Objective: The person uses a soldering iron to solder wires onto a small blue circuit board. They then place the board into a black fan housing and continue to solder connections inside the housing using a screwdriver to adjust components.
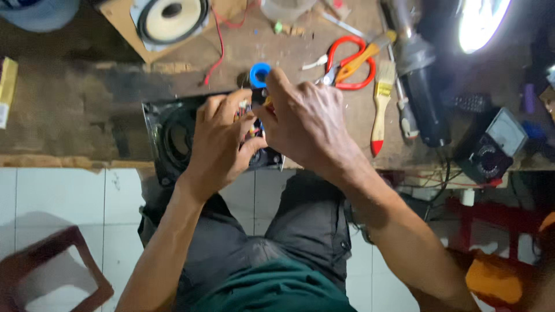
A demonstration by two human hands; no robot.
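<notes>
— So what's at the left of the bench [69,110]?

— A black speaker frame [173,136] overhanging the near edge. The left hand [222,144] sits over it, fingers curled tight around a small bundle of coloured wires [250,124], thumb pressed up against it.

— And the right hand [306,124]?

— Just beside, touching the left. Its fingers are pinched together on something at the bundle's top, but the hand hides what; I cannot tell what it is.

— That blue thing?

— A blue tape roll [259,73], just behind the fingertips, half covered.

— Further right?

— Red-handled scissors [347,63], then a paintbrush [380,101], a heat gun [419,86], and a meter [491,147] at the near edge. The far right is dark and hard to read.
</notes>
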